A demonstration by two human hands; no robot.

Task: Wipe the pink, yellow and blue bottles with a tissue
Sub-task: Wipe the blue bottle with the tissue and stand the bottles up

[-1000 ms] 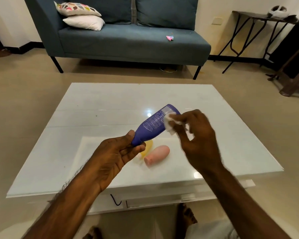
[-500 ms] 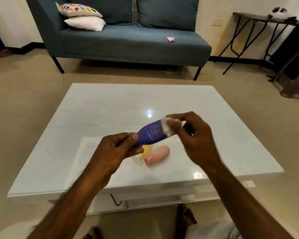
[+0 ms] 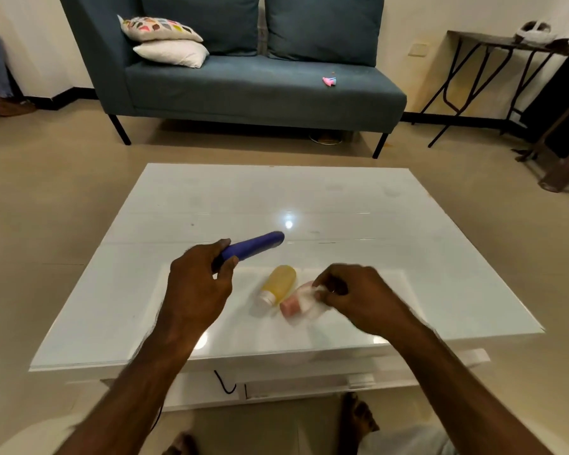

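Note:
My left hand point(image 3: 199, 284) grips the cap end of the blue bottle point(image 3: 255, 246), which points away to the right, low over the white table point(image 3: 309, 198). The yellow bottle point(image 3: 279, 281) lies on the table with its white cap toward me. Just right of it lies the pink bottle point(image 3: 291, 305), partly covered by the white tissue point(image 3: 307, 300). My right hand point(image 3: 358, 295) pinches the tissue and rests over the pink bottle's far end; the hand is motion-blurred.
A blue sofa point(image 3: 260, 87) with two pillows point(image 3: 168, 44) and a small pink object point(image 3: 329, 81) stands beyond the table. A dark folding side table point(image 3: 493, 77) is at the right wall. My bare feet point(image 3: 358, 418) show under the table's near edge.
The right hand left the blue bottle and dropped with the tissue down to the pink bottle. The left hand carried the blue bottle left and lowered it. The yellow bottle is now uncovered.

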